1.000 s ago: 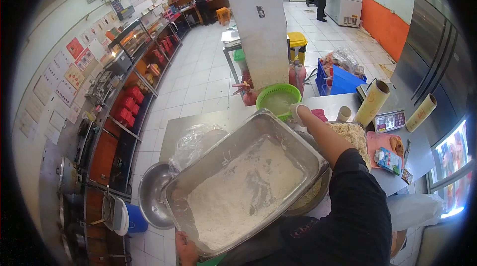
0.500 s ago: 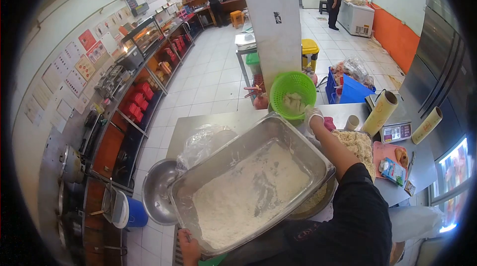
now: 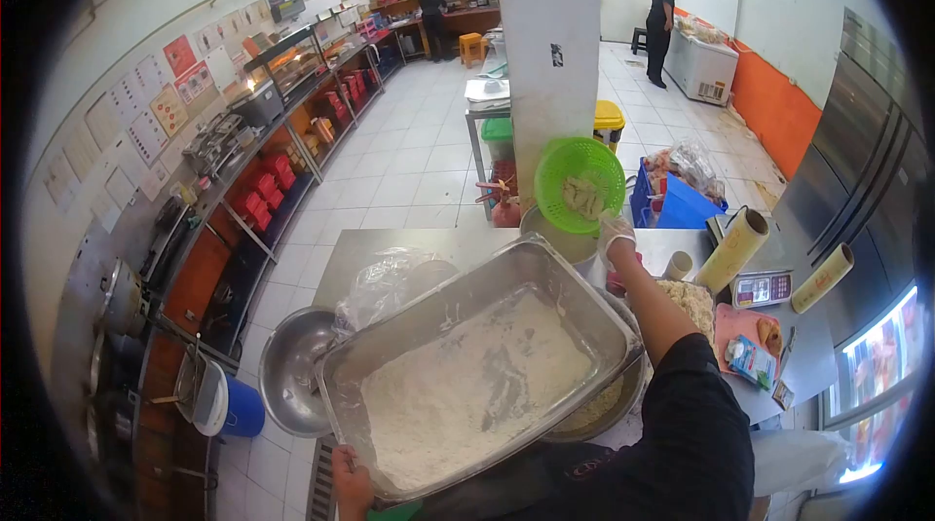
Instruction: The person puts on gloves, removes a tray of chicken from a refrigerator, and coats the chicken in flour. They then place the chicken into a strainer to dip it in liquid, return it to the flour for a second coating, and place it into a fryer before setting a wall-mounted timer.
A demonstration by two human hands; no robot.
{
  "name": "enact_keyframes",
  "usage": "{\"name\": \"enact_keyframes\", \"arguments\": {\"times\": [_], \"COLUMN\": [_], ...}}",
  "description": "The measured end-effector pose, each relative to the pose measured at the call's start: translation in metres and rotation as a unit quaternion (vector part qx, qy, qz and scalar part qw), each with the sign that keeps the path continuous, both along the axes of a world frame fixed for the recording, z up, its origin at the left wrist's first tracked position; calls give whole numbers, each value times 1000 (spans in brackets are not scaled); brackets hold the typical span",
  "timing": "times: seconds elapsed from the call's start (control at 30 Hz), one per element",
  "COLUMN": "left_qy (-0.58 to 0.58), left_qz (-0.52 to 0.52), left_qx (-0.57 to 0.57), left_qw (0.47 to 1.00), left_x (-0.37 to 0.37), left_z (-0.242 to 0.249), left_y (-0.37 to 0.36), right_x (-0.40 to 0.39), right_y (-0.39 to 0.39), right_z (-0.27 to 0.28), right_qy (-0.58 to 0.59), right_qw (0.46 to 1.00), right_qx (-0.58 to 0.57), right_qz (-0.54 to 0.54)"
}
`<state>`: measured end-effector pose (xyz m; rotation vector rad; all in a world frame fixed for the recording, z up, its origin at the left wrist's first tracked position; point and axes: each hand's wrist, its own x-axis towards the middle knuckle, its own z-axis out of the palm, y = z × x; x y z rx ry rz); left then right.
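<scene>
With the gloved right hand (image 3: 617,231) curled shut on its rim, the green colander (image 3: 558,170) tilts over the far metal bowl (image 3: 567,242), its pale pieces (image 3: 582,198) not yet in the near tray's (image 3: 438,315) flour (image 3: 414,399), while the left hand (image 3: 352,482) grips that tray's left edge.

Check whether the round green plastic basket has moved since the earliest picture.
Yes, upward: the basket overlaps more of the white square pillar and now tilts above a metal bowl.

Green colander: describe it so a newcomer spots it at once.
Find the white pillar beyond the metal table. In front of it, past the powder-dusted tray, the right hand holds the tilted green colander. Its holes distinguish it from the solid metal bowls.
</scene>
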<state>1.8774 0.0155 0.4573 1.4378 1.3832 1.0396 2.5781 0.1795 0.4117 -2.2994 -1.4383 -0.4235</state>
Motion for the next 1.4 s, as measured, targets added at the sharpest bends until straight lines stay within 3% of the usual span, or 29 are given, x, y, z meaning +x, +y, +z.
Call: {"name": "enact_keyframes", "arguments": {"times": [0.17, 0.3, 0.33, 0.37, 0.4, 0.5, 0.6, 0.7, 0.73, 0.77, 0.83, 0.87, 0.97, 1.1, 1.2, 1.3, 1.4], "left_qy": [-24, 8, 20, 31, 42, 78, 119, 128, 142, 157, 64, 16, -28, 2, 26, 12, -37], "left_qz": [12, 5, 7, 11, 13, 19, 20, 28, 31, 30, 7, -2, 5, 30, 20, 4, 0], "left_qx": [-41, -2, -3, -6, -12, -16, -1, -20, -34, -48, -39, -28, -41, -43, -22, -24, -24], "left_qw": [999, 1000, 1000, 999, 999, 997, 993, 991, 989, 986, 997, 999, 999, 999, 999, 1000, 999], "left_x": [1, -5, -6, -6, -4, 5, 6, 2, 9, 16, 12, 10, 13, 22, 18, 8, 9], "left_z": [5, -7, -8, -7, -3, 13, 15, 8, 23, 37, 27, 24, 24, 41, 30, 15, 16], "left_y": [-2, 1, 2, 2, 0, 2, 3, 4, 4, 3, 1, 1, 0, -1, 0, 1, 0], "right_x": [4, -7, -15, -25, -40, -91, -130, -181, -211, -223, -243, -264, -288, -313, -314, -305, -286], "right_y": [-4, -19, -24, -28, -35, -67, -78, -83, -90, -91, -91, -99, -99, -93, -89, -82, -72], "right_z": [11, 36, 43, 48, 57, 101, 120, 141, 169, 161, 150, 173, 173, 180, 185, 180, 171], "right_qy": [-9, -48, 130, 305, 468, 319, 258, -70, -9, -7, -11, -82, -25, -75, -95, -210, -309], "right_qw": [1000, 999, 985, 932, 843, 921, 913, 898, 880, 860, 818, 809, 783, 732, 724, 835, 898], "right_qx": [-9, 12, 94, 169, 234, 179, 192, 187, 133, 118, 98, 92, 65, 83, 40, 55, 71], "right_qz": [1, 23, 61, 96, 124, 137, 249, 392, 456, 496, 567, 574, 618, 672, 682, 506, 305]}}
